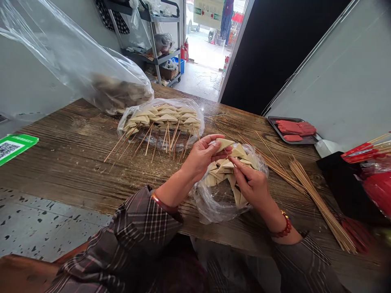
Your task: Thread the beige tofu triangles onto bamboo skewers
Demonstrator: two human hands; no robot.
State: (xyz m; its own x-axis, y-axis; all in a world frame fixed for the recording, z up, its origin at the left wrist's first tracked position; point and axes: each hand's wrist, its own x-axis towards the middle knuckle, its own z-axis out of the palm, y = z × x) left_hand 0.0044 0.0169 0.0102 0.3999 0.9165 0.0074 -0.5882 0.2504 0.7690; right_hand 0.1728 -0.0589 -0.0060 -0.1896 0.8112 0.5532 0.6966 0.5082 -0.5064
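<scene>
Between the thumb and fingers of my left hand (201, 156) is a pale triangular tofu piece (224, 144). My right hand (252, 183) pinches a thin wooden skewer (227, 154), whose upper end meets the underside of that piece; how deep it goes I cannot tell. Below both hands, loose tofu triangles (216, 174) lie heaped on an open clear plastic bag (214, 207). To the left, skewered tofu triangles (166, 116) are stacked in rows on another clear bag (200, 118), their sticks pointing toward me.
Bare skewers (324, 203) lie in a bundle on the wooden table (91, 179) at right. Behind them sit a dark tray (275, 126) of red packets and a black box (336, 171). A large plastic bag (119, 89) and a green QR card (18, 147) are at left.
</scene>
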